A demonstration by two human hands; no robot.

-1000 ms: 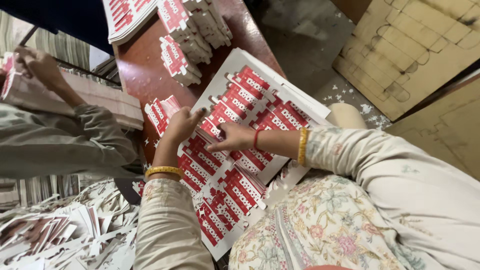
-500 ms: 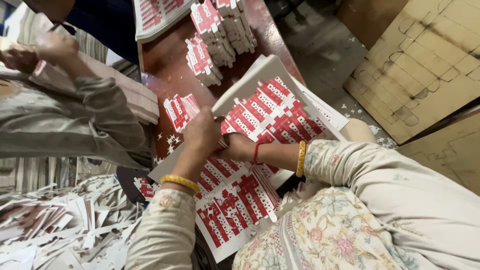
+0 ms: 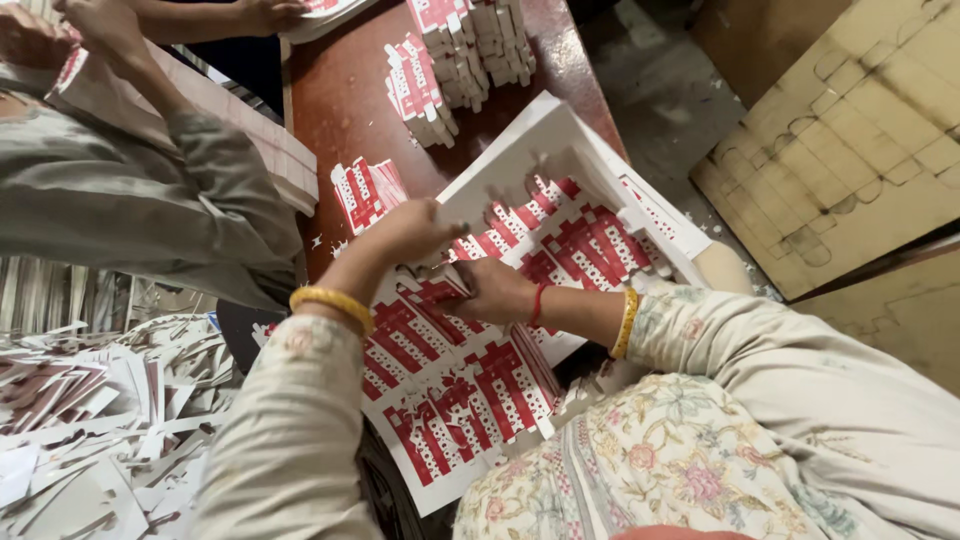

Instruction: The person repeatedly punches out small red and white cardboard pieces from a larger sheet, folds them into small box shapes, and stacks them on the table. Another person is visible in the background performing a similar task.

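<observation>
Down on the counter (image 3: 340,110), my left hand (image 3: 415,230) pinches the white waste frame (image 3: 545,135), peeled up toward 12 o'clock off the red-and-white die-cut sheet (image 3: 455,395). My right hand (image 3: 495,292) presses flat on that sheet, fingers together; its fingertips are hidden beneath my left wrist. At 11 o'clock, stacked blanks (image 3: 455,50) run out of frame.

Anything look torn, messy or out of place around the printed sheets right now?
The white waste frame is lifted off the red-and-white die-cut sheet, full of jagged holes, gripped by the left hand; the right hand presses the sheet down. Offcut scraps lie heaped at lower left, flecks on the red table.
</observation>
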